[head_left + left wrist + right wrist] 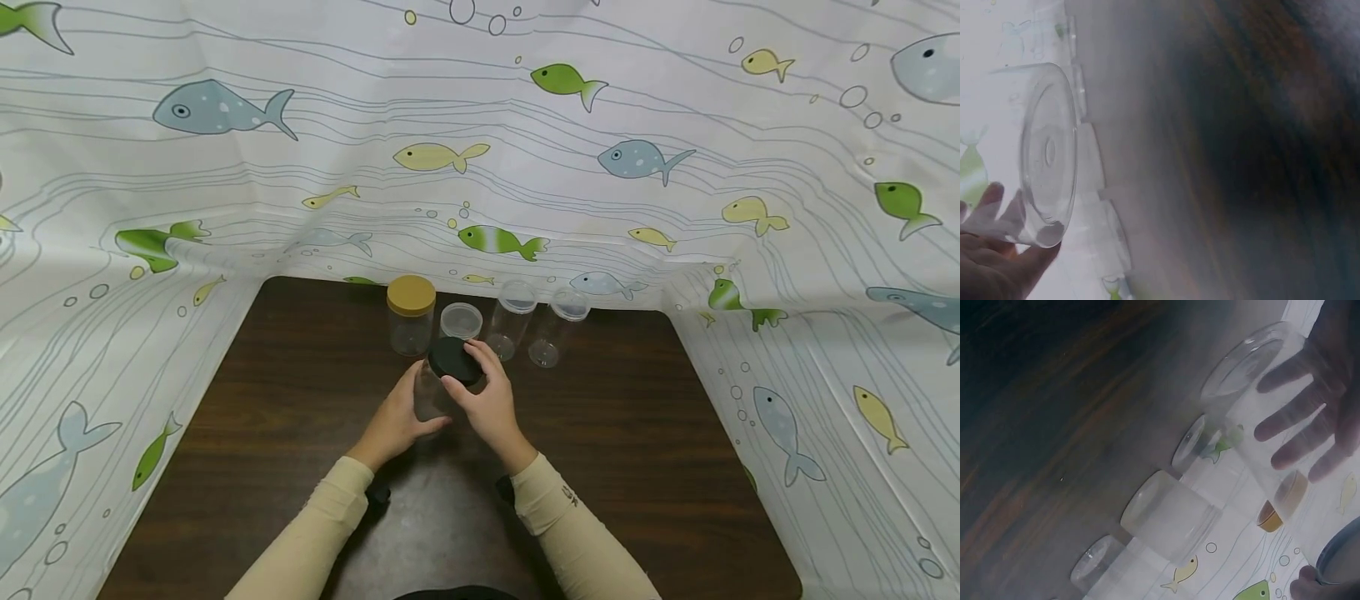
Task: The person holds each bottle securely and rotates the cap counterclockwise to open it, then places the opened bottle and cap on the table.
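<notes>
A clear jar (431, 397) with a black lid (452, 360) is held up over the table in the head view. My left hand (393, 425) grips the jar's body from the left, and through the clear wall its fingers show in the right wrist view. The thumb and fingers of my right hand (491, 407) hold the black lid at its rim. In the left wrist view the jar's round bottom (1050, 153) faces the camera, off the table. Part of the lid (1341, 556) appears at the lower right of the right wrist view.
Behind the held jar stand a jar with a yellow lid (411, 298), a shorter jar with a clear lid (461, 320), and two taller clear jars, one nearer (513, 310) and one farther right (561, 321). A fish-patterned sheet (360, 125) walls the dark wooden table (637, 467).
</notes>
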{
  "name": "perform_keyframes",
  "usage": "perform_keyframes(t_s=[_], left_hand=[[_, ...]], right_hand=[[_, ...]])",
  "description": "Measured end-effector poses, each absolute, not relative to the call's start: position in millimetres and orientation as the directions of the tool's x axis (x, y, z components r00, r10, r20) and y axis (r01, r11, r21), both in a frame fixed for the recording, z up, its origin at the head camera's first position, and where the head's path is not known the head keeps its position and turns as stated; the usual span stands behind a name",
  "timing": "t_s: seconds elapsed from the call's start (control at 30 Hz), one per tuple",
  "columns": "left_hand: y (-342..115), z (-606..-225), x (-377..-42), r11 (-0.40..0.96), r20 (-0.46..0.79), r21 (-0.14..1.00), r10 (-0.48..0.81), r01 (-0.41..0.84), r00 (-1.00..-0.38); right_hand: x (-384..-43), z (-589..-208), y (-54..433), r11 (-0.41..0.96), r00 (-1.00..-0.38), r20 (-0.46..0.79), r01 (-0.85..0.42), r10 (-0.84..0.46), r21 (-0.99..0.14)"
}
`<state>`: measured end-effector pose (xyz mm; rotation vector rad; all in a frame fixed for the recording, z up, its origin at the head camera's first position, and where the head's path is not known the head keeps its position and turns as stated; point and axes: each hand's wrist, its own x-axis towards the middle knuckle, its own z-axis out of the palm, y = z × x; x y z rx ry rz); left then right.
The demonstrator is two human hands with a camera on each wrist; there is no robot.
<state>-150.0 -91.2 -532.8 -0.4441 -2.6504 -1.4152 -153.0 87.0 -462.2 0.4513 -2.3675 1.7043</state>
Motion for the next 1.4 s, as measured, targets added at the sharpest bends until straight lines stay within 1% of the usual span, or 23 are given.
perform_keyframes(t_s=[0.17,0.37,0.53,0.7,0.87,1.0,1.13,1.4], left_hand=[[-91.6,-527.1,-147.8,0.533,0.239,0.786,0.207,0.314,-0.949],[-93.9,-528.0,-148.0,0.550,0.234,0.774,0.210,0.313,-0.949],[-99.0,-528.0,-148.2,0.541,0.239,0.776,0.222,0.323,-0.945],[-103.0,-526.7,-148.7,0.491,0.230,0.804,0.264,0.335,-0.937],[-104.9,-527.2,-150.2,0.416,0.212,0.846,0.314,0.335,-0.926],[-105.0,-530.3,-151.2,0.341,0.197,0.883,0.355,0.322,-0.914],[-103.7,-532.4,-150.6,0.320,0.175,0.898,0.369,0.302,-0.913],[-99.3,-537.4,-144.8,0.384,0.140,0.887,0.304,0.256,-0.942]], right_hand=[[-140.6,-440.0,85.5,0.255,-0.938,0.310,-0.341,-0.154,-0.905],[-136.9,-437.4,84.7,0.257,-0.939,0.305,-0.337,-0.156,-0.906],[-133.9,-436.8,83.7,0.253,-0.923,0.343,-0.379,-0.176,-0.890],[-135.1,-437.8,86.6,0.214,-0.902,0.364,-0.412,-0.231,-0.886],[-140.1,-442.0,92.6,0.126,-0.880,0.369,-0.419,-0.298,-0.899],[-140.9,-443.8,93.2,0.091,-0.875,0.372,-0.417,-0.310,-0.904],[-139.4,-445.3,91.5,0.087,-0.885,0.371,-0.409,-0.281,-0.909],[-136.4,-447.2,86.4,0.075,-0.925,0.364,-0.373,-0.108,-0.925]])
